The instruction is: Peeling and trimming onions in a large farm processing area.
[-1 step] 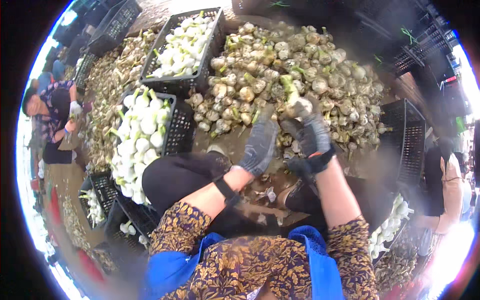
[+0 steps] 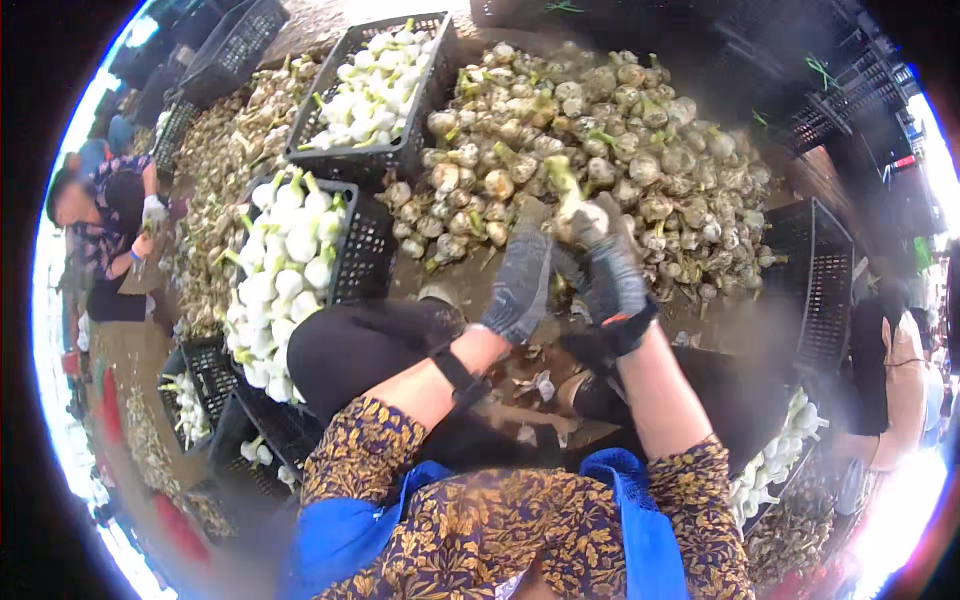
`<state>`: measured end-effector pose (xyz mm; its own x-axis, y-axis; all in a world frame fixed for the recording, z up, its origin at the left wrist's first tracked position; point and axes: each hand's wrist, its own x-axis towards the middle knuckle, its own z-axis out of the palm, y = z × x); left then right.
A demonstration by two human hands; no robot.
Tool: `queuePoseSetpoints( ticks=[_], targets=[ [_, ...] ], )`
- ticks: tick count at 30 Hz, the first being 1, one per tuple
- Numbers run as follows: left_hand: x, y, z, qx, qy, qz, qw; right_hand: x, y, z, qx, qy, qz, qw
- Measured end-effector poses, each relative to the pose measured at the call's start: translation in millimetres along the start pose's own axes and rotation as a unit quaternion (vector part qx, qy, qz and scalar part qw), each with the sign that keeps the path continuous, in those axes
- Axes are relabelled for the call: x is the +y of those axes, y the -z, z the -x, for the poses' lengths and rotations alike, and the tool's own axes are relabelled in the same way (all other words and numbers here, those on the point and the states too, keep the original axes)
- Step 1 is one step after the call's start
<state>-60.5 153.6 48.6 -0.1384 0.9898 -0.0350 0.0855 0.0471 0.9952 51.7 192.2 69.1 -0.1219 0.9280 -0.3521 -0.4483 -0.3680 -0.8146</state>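
Far left: co-worker (image 2: 112,225), seated, gloved.
Left: black crate (image 2: 368,245) heaped with clean white garlic (image 2: 287,265); a second crate (image 2: 398,155), likewise filled, behind it.
Centre: left hand (image 2: 524,278), grey glove, fingers close beside the held bulb; whether they grip anything cannot be told.
Centre: garlic bulb (image 2: 578,218), one, stem up, in front of the pile and between the hands.
Right of it: right hand (image 2: 615,278), grey glove, fingers closed round the bulb.
Behind: pile (image 2: 640,120) of soil-stained garlic.
Far right: black crate (image 2: 828,285).
Step in hand, by judgement: cleaning one bulb. Next move, by judgement: calls for a firm right hold, left fingers working dirty skin loose.
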Motion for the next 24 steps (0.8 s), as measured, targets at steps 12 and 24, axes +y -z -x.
queuePoseSetpoints(
  ticks=[12, 24],
  targets=[
    [-14.3, 37.8, 2.0, 0.044, -0.11, -0.065, 0.991, 13.5, -28.7, 38.7, 0.017, -0.096, 0.099, 0.99],
    [-10.4, 40.2, 6.4, 0.054, -0.226, -0.211, 0.95, 3.2, -33.9, 49.2, 0.005, -0.03, 0.244, 0.969]
  ],
)
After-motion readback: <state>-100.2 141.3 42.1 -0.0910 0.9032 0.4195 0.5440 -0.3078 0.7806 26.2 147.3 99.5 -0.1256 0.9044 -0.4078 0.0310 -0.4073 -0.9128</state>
